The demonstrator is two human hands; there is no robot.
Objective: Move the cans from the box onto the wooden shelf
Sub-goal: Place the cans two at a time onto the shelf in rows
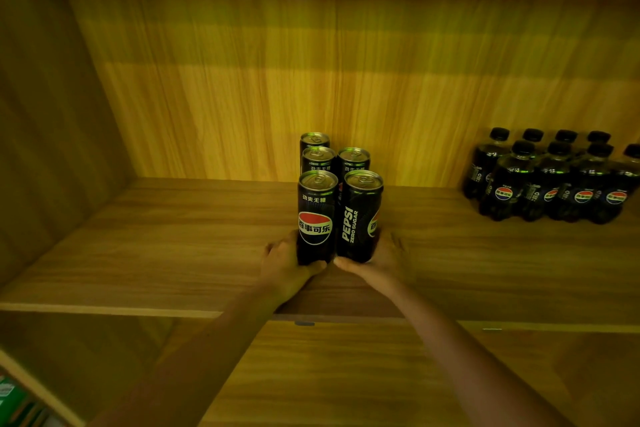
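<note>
Bare forearms reach up from 6 o'clock onto the wooden shelf (173, 253), whose grained back panel fills the upper half of the view. At 3 o'clock on the shelf stands a pack of dark bottles (554, 180) with black caps and round red, white and blue logos; their small print is too blurred to read. At the centre, five black cans stand upright, close together. The left hand (282, 265) is wrapped around the base of the front left can (316, 218), thumb across its front; that can shows Chinese characters under its rim and across a red, white and blue globe. The right hand (375, 262) cups the base of the front right can (360, 217), which reads "PEPSI ZERO SUGAR" running up its side. Three more cans (353, 159) sit just behind toward 12 o'clock, their labels mostly hidden.
</note>
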